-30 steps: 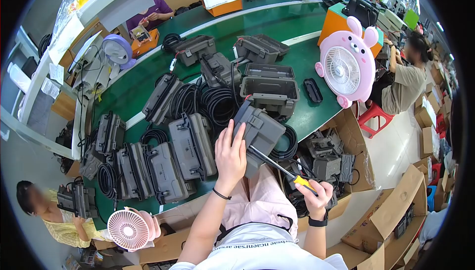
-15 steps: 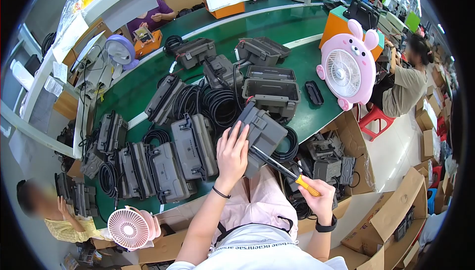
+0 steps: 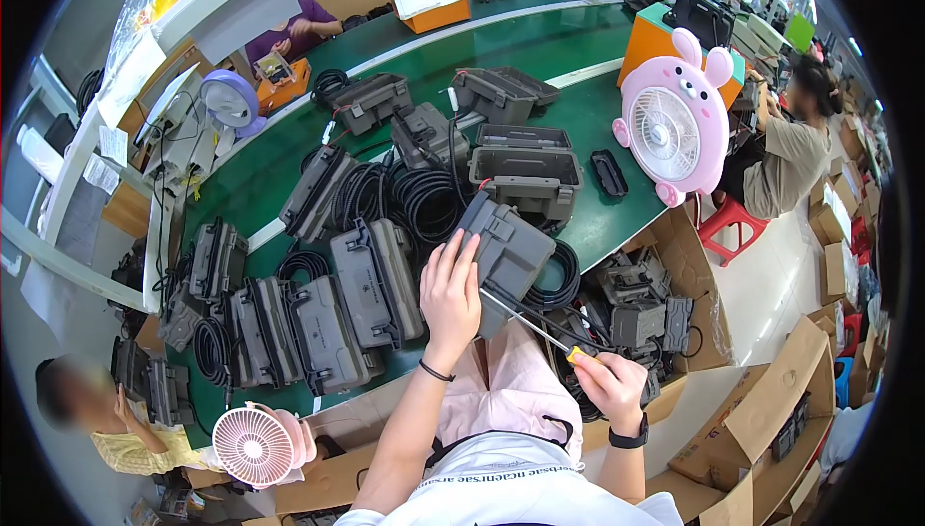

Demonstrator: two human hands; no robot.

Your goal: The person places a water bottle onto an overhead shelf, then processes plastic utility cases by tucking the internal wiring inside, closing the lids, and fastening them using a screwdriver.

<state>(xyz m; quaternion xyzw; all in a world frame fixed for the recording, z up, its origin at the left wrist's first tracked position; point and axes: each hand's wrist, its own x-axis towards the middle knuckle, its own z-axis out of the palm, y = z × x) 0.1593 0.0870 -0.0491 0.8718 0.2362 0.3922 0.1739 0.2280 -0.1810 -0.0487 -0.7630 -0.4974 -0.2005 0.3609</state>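
My left hand [image 3: 450, 297] lies with its fingers stretched out on a grey plastic case [image 3: 511, 251] at the table's front edge, above my lap. My right hand [image 3: 613, 386] is closed round the yellow handle of a screwdriver [image 3: 528, 321]. The shaft points up and left, and its tip is at the lower side of the case, near my left fingers. Behind this case stands an open grey case [image 3: 525, 182]. A coil of black cable [image 3: 556, 276] lies right beside the held case.
Several grey cases [image 3: 376, 280] and cable coils cover the green table [image 3: 590, 121]. A pink rabbit-shaped fan [image 3: 670, 131] stands at the right, a small pink fan [image 3: 252, 446] at lower left. A cardboard box [image 3: 696, 285] holds more cases. Co-workers sit left, right and across.
The screwdriver handle has shifted slightly, and my right hand's grip on it has changed. My left hand stays on the case. At lower left a co-worker's case has moved from their hands to beside them.
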